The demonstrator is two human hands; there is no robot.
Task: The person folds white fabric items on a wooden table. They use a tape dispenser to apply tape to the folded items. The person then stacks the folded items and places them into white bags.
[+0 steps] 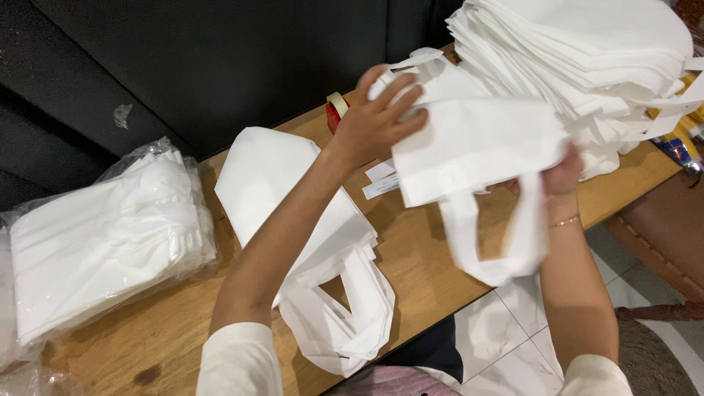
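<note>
wooden table (425, 257) | dark wall (220, 59) | both hands' fingers (400, 92) pinching white bag (477, 147) | tiled floor (506, 330)

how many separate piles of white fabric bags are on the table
3: a tall loose stack of white fabric bags at the far right, a small flat pile in the middle, and a plastic-wrapped bundle on the left. More may lie outside the frame.

So there's a clear plastic package (103, 235) stuffed with folded white bags at the left end of the wooden surface (418, 257), kinda crinkly. Two small white paper labels (381, 180) lie flat mid-surface, just right of the loose bag pile.
</note>
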